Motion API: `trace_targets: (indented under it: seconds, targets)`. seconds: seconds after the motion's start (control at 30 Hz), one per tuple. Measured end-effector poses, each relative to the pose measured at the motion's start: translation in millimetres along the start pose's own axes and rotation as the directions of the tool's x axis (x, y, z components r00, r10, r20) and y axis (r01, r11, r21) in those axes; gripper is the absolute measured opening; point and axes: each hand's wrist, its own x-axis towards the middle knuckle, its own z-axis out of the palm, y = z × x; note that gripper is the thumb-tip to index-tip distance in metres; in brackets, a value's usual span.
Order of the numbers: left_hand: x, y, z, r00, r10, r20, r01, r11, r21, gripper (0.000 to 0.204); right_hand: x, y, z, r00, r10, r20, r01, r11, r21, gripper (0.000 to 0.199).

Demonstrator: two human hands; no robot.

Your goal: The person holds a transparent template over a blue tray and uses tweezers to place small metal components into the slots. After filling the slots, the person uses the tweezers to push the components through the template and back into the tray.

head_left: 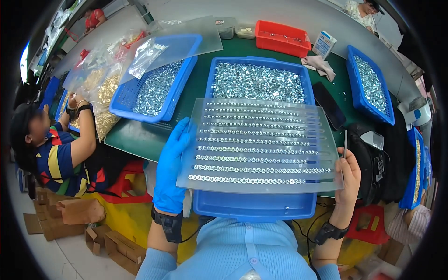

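Note:
My left hand (170,172), in a blue glove, is closed on the left edge of a translucent plastic plate (322,183). My bare right hand (349,172) grips its right edge, and a thin grey stick (346,140) stands up from those fingers. Rows of small, shiny, nut-like metal pieces (252,159) lie in the plate's slots; some slots are unfilled at their right ends. Tilted slightly, the plate is held over a blue tray (254,211) near my body. Just beyond it, a blue basket (261,60) holds a heap of similar silvery pieces.
Blue baskets of silvery pieces stand to the left (126,112) and right (389,112). A phone (330,106) and black bag (368,175) lie rightward. At the back are a red bin (282,39) and carton (324,44). A co-worker (70,154) sits at left.

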Motion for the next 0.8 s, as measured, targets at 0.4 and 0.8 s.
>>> trace_targets:
  seconds: [0.4, 0.8]
  targets:
    - [-17, -6, 8, 0.969, -0.244, 0.029, 0.230, 0.856, -0.463, 0.046, -7, -3, -12, 0.997, 0.014, 0.072, -0.009, 0.997, -0.071, 0.032]
    - [-9, -7, 12, 0.988, -0.154, -0.003, 0.137, 0.891, -0.432, 0.055, 8, -55, -38, 0.973, -0.210, 0.099, 0.213, 0.635, -0.742, 0.037]
